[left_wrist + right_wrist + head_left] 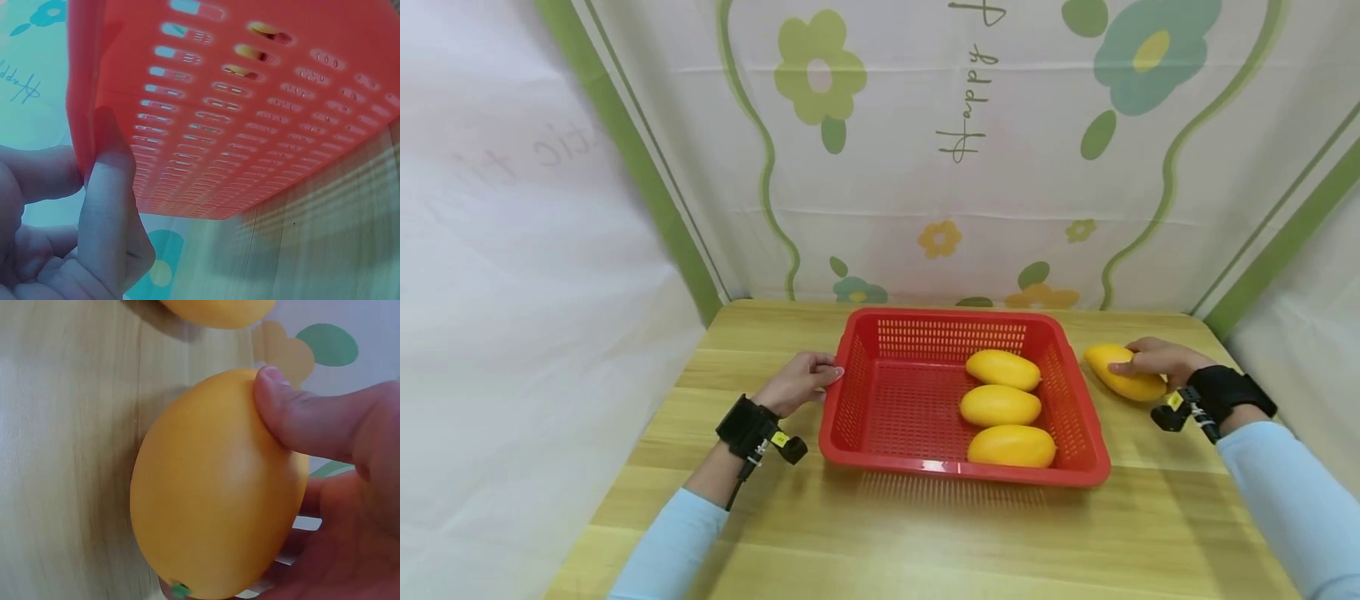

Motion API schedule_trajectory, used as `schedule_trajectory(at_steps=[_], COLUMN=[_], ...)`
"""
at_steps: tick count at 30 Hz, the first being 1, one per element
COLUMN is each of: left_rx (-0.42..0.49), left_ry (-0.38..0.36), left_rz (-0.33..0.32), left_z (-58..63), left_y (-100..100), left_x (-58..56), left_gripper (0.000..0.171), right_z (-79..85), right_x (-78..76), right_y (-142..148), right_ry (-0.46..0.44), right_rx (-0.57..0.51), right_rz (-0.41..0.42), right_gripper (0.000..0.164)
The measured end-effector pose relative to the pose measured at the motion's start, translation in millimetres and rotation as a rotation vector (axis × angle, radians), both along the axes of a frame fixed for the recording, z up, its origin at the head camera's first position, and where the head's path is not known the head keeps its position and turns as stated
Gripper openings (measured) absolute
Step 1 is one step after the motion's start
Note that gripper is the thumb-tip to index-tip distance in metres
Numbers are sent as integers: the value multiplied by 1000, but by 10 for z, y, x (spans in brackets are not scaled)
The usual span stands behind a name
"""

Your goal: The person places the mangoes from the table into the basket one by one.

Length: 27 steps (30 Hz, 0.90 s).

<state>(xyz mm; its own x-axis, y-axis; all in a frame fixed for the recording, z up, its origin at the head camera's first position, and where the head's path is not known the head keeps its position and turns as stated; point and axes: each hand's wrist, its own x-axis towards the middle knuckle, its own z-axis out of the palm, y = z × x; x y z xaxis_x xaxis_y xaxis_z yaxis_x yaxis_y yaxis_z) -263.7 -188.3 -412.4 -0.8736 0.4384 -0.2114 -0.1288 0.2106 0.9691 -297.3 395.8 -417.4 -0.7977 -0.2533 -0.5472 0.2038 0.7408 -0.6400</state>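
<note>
A red plastic basket (955,471) with slotted walls stands on the wooden table. Inside it, along the right side, lie three yellow mangoes (1011,446) in a row. My left hand (793,385) pinches the basket's left rim; the left wrist view shows fingers on both sides of that rim (82,81). To the right of the basket, my right hand (1165,360) grips another yellow mango (1105,367). In the right wrist view the thumb lies across this mango (212,494), whose small green stem end (180,589) shows; the other fingers are partly hidden behind it.
At the top of the right wrist view, part of another yellow fruit (219,309) shows over the table. A white cloth with printed flowers (865,192) hangs behind the wooden table (887,550). White sheeting (512,333) flanks the left side.
</note>
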Motion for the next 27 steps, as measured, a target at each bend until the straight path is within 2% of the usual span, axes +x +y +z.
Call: schedule_trajectory(at_steps=[7, 18, 27], left_rx=[0, 10, 25], left_ry=[-1, 2, -10], left_rz=[-1, -8, -16], left_z=[7, -9, -4], left_y=[-18, -26, -23], left_x=[17, 9, 6], left_gripper=[31, 30, 31], right_z=[123, 312, 454], right_x=[97, 193, 251], right_y=[-65, -160, -279], right_ry=[47, 70, 98], right_rx=[-55, -76, -84], right_rz=[-7, -37, -28], right_gripper=[83, 75, 71])
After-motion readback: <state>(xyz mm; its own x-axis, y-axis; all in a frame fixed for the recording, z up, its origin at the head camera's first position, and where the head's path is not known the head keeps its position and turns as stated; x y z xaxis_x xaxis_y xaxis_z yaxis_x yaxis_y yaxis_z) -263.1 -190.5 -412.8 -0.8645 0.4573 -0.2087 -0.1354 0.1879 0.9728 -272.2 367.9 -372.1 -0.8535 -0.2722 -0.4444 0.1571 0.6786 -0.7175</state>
